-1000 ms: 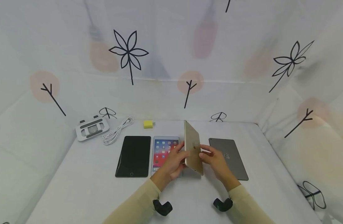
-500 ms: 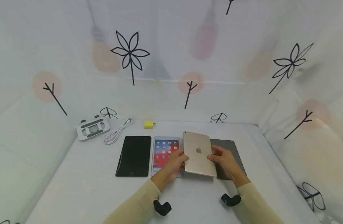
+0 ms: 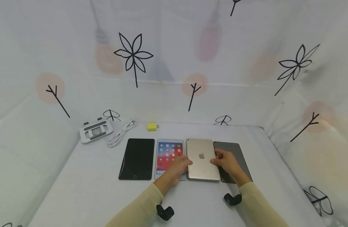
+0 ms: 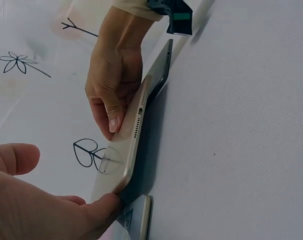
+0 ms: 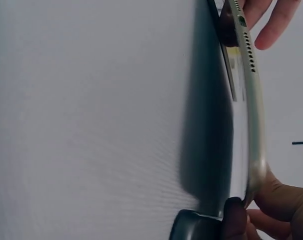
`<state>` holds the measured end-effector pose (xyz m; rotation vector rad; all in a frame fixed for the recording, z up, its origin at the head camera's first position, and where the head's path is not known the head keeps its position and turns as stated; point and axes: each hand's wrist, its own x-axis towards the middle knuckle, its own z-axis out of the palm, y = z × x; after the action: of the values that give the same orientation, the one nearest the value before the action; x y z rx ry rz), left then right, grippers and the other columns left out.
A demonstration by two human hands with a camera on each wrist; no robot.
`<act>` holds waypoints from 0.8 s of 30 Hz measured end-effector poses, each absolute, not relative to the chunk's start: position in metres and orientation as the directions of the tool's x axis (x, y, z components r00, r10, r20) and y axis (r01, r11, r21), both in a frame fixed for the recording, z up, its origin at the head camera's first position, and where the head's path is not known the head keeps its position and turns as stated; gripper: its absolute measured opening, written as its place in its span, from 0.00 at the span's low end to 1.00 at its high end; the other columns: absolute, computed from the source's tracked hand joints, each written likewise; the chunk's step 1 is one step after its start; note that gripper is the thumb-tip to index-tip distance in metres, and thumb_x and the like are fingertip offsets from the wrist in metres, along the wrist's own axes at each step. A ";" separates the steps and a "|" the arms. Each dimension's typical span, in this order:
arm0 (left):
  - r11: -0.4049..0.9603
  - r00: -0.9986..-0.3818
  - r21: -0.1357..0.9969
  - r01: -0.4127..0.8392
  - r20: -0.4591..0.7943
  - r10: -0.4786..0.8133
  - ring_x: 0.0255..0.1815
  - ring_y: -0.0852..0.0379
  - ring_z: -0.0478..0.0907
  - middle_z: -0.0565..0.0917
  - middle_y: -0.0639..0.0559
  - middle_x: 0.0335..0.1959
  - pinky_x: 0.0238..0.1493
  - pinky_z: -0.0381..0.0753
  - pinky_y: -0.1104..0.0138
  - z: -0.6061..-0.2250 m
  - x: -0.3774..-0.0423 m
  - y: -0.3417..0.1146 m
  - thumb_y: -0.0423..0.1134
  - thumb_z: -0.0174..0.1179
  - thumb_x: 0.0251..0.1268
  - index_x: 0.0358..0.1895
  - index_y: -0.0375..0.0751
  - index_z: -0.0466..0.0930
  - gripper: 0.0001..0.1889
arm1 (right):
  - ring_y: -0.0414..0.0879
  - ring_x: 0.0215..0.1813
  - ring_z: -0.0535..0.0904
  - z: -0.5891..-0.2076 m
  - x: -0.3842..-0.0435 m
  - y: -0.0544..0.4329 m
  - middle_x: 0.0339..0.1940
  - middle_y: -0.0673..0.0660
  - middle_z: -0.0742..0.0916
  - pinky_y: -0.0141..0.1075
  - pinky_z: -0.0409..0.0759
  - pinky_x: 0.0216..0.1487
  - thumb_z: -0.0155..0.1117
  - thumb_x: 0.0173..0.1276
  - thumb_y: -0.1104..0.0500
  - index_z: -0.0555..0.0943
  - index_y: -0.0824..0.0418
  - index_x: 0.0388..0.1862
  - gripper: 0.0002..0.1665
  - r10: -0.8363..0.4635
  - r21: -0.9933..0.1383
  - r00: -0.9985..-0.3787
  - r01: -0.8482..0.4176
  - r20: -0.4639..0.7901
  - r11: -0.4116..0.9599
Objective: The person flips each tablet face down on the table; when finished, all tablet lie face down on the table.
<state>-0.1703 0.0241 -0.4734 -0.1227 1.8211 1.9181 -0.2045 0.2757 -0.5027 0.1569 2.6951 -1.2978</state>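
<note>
Evidently the left hand (image 3: 177,167) is pinching the gold tablet (image 3: 202,161) at nine o'clock, the right hand (image 3: 228,162) at three, beside the grey tablet (image 3: 237,152); probably stiff, slick and fragile, it is likely needing opposite-edge support.

Gold tablet (image 3: 201,168) lowered from upright to near-flat.

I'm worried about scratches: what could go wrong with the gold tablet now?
The gold tablet has its bottom edge off the table; if the left hand or right hand slips, that edge might drop hard. It also sits close between the lit tablet and grey tablet, so it could scrape either one.
</note>
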 end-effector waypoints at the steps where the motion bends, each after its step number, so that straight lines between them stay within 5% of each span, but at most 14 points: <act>1: 0.005 -0.876 0.916 -0.401 -0.385 0.290 0.74 0.34 0.66 0.64 0.32 0.76 0.73 0.68 0.48 -0.473 -0.170 0.024 0.39 0.57 0.72 0.75 0.27 0.62 0.33 | 0.49 0.41 0.75 -0.502 -0.205 0.275 0.38 0.57 0.80 0.34 0.77 0.37 0.75 0.64 0.61 0.69 0.74 0.72 0.41 0.028 -0.757 -0.984 0.153 -0.176 0.635; 24: -0.067 -0.882 0.909 -0.412 -0.380 0.278 0.76 0.31 0.62 0.58 0.29 0.77 0.73 0.66 0.47 -0.472 -0.157 0.032 0.35 0.54 0.73 0.76 0.25 0.57 0.33 | 0.48 0.31 0.79 -0.489 -0.197 0.262 0.30 0.58 0.87 0.40 0.79 0.30 0.74 0.63 0.57 0.84 0.75 0.46 0.22 0.073 -0.546 -0.992 0.117 -0.101 0.829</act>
<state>-0.1568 0.0318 -0.4719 -0.1436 1.7560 1.9972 -0.1972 0.2620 -0.4893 0.1529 2.9316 -0.8831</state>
